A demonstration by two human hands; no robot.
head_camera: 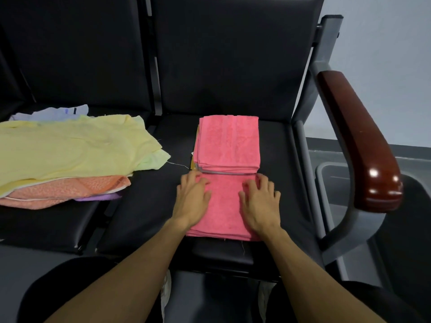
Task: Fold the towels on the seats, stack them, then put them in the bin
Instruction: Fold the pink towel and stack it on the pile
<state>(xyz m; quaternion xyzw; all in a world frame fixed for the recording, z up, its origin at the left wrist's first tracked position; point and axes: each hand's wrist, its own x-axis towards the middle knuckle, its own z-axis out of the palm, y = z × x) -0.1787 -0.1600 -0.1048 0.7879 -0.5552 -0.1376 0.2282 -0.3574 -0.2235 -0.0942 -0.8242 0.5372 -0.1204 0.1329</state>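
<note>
Across the black padded bench (144, 206), seen from the head camera, two seat cushions sit side by side under tall dark backrests, with a pale grey wall behind at the right. On the right-hand seat a folded pink towel (224, 206) lies near the front edge, and both hands press flat on it: the left hand (193, 197) on its left half, the right hand (261, 201) on its right half, fingers spread and nearly straight, gripping nothing. Just beyond the fingertips, touching the towel's far edge, stands a stack of folded towels (229, 143) topped by another pink one, with a grey edge and a sliver of yellow showing lower down. Bare black cushion lies on either side of the stack and along the front lip. On the left-hand seat a loose heap of unfolded towels (70, 155) spreads out, pale yellow on top, orange and purple beneath, lilac cloth at the back; its corner reaches toward the gap between the seats. Right of the bench a grey frame carries a glossy reddish-brown armrest (359, 141), and past it, lower down, the rim of a grey bin (326, 173) shows.
</note>
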